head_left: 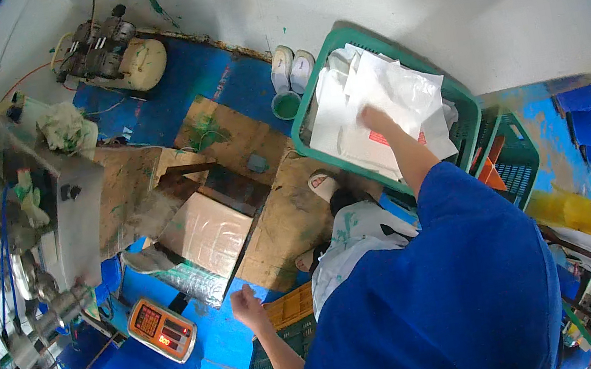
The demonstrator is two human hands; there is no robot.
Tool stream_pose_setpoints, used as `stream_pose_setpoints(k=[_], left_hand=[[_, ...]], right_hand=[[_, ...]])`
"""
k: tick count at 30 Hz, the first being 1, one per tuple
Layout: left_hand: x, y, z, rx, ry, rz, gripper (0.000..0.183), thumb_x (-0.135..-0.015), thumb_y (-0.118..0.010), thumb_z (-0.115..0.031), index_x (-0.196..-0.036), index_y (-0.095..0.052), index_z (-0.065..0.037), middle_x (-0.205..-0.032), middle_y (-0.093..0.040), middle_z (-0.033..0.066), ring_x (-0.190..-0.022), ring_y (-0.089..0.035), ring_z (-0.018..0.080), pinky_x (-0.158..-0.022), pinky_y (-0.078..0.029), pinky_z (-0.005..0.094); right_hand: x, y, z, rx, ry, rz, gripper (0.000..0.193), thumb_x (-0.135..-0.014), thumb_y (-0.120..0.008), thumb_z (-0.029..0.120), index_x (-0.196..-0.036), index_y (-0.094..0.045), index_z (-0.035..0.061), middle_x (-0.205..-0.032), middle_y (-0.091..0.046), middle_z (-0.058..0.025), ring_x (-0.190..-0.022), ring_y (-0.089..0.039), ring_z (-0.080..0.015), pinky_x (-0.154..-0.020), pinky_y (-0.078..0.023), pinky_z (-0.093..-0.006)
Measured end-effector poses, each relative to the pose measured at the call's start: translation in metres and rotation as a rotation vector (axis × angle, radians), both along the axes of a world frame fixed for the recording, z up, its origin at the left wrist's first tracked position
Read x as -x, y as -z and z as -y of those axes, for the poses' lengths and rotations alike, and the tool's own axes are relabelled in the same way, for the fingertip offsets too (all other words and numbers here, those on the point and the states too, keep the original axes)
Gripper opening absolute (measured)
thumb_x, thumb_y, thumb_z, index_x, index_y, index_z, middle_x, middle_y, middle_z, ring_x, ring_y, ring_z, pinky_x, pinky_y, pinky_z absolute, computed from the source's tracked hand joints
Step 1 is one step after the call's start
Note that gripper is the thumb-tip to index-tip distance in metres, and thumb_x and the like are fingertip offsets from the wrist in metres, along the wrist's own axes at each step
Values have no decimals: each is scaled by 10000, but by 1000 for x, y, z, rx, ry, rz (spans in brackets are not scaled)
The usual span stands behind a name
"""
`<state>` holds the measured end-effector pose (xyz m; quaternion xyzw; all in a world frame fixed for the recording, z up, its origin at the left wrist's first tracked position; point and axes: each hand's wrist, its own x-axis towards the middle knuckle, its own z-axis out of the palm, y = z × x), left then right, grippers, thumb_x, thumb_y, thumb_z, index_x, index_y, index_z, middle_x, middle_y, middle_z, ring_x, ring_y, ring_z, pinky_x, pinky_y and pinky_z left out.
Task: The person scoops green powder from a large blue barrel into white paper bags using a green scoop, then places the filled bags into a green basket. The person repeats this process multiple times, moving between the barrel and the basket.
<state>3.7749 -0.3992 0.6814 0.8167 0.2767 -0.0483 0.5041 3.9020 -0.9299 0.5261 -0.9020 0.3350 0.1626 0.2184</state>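
My right hand [376, 119] is over a stack of white plastic bags [391, 82] heaped in a green plastic basket [463, 102]. It is smeared by motion, so its fingers are hard to read. My left hand [248, 307] is low at my left side, its fingers curled and nothing visible in them. Close to it is a low platform with a flat tan top under clear plastic wrap [207, 232]. An orange digital scale display [162, 330] with lit red digits stands left of that hand.
Cardboard [280, 232] covers the blue floor around my feet. White shoes [291, 69] and a green cup [286, 105] sit beside the basket. A compressor [116, 55] stands at the far left, metal machinery [78, 209] along the left. Another green crate [517, 159] adjoins the basket.
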Motion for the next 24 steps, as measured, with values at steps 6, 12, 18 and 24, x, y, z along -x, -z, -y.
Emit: stream_pose_setpoints(k=[6, 12, 18, 24], left_hand=[[-39, -26, 82, -149, 346, -83, 192, -812, -649, -174, -737, -573, -14, -634, -563, 45, -594, -523, 102, -528, -424, 253], [-54, -59, 124, 142, 184, -237, 253, -837, -621, -246, -857, -621, 6, -790, -640, 102, -695, -610, 172, -584, -473, 280], [-52, -76, 96, 992, -524, -120, 443, -913, -443, -381, -1193, -487, -41, -1100, -566, 140, -965, -569, 250, -829, -486, 400], [-68, -71, -1, 545, -662, 181, 377, -906, -491, -347, -1051, -532, -1, -956, -586, 132, -835, -561, 242, -736, -479, 354]], right_hand=[[64, -28, 20, -747, -232, -518, 478, -722, -636, 223, -1152, -523, 48, -985, -595, -84, -851, -583, -200, -713, -490, -342], [6, -173, -82, -1701, 348, 295, 323, -884, -562, 229, -1163, -456, 104, -981, -565, -28, -883, -569, -152, -777, -472, -286], [26, -196, -349, -1220, -186, -148, 347, -894, -494, 333, -1065, -556, 38, -999, -593, -102, -911, -538, -177, -708, -460, -379], [-3, -242, -471, -1012, -583, 326, 318, -867, -516, 276, -782, -551, -29, -789, -588, -266, -786, -580, -409, -682, -434, -456]])
